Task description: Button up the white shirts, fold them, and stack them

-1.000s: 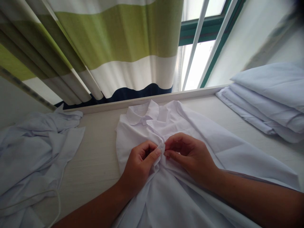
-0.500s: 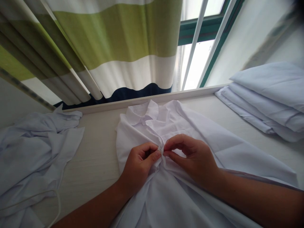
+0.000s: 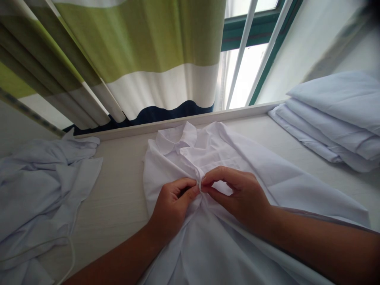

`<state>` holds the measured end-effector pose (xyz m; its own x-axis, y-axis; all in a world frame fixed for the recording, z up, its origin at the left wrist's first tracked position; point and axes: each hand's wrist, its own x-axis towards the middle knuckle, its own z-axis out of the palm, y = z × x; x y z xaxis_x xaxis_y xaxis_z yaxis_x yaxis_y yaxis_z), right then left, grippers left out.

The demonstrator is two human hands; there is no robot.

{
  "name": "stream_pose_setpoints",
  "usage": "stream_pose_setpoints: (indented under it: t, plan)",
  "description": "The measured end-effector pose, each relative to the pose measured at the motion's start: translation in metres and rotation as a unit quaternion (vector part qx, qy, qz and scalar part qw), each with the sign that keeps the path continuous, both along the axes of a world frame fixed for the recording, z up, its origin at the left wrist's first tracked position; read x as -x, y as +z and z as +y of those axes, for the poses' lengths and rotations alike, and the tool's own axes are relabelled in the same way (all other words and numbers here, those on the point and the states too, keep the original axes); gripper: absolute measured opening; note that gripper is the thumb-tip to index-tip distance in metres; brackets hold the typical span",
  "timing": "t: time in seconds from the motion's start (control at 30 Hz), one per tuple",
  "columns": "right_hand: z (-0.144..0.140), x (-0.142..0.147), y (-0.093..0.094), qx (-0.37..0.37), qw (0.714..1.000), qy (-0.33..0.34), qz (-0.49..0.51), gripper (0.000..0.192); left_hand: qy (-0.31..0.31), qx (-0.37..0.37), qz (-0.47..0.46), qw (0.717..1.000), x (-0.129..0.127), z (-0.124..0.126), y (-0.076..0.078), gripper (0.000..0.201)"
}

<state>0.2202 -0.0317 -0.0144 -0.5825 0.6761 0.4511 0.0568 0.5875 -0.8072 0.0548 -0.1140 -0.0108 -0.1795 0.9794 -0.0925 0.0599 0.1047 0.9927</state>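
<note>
A white collared shirt (image 3: 255,158) lies front up before me, its collar toward the window and its lower part running off the bottom of the view. My left hand (image 3: 173,202) pinches the front edge of the shirt between thumb and forefinger. Directly opposite, my right hand (image 3: 240,194) pinches the same front strip, fingertips almost meeting those of the left. The cloth is gathered up into folds at that spot. Any button between the fingertips is hidden.
Crumpled white garments (image 3: 38,186) lie at the left, with a thin white cord (image 3: 73,253) by them. A stack of folded white clothes (image 3: 335,118) stands at the right. Behind the pale tabletop's raised edge (image 3: 166,122) hang a striped curtain (image 3: 142,39) and window bars (image 3: 242,55).
Both hands keep their pinch on the shirt front, with only slight finger movement. The whole view has shifted a little, so everything appears slightly higher and farther left.
</note>
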Motion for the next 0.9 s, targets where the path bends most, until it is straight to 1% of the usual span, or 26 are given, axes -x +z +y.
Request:
stream_pose_setpoints:
  t: [0.17, 0.33, 0.53, 0.9]
  plan:
    - [-0.0004, -0.0004, -0.0015, -0.016, 1.000, 0.006, 0.005, 0.011, -0.004, -0.006, 0.026, 1.000, -0.0014, -0.0013, 0.0007, 0.026]
    - [-0.0004, -0.0002, -0.0036, -0.047, 0.999, 0.018, 0.003, 0.011, 0.001, -0.003, 0.060, 0.998, -0.0009, -0.0014, 0.0000, 0.026]
    - [0.0006, -0.0002, -0.0025, -0.062, 0.997, 0.042, -0.011, 0.014, -0.007, 0.009, 0.084, 0.996, -0.0011, -0.0003, -0.0017, 0.024]
    - [0.0008, 0.0012, -0.0028, -0.080, 0.995, 0.051, -0.010, 0.017, -0.008, 0.009, 0.098, 0.995, -0.0015, 0.0015, -0.0010, 0.017]
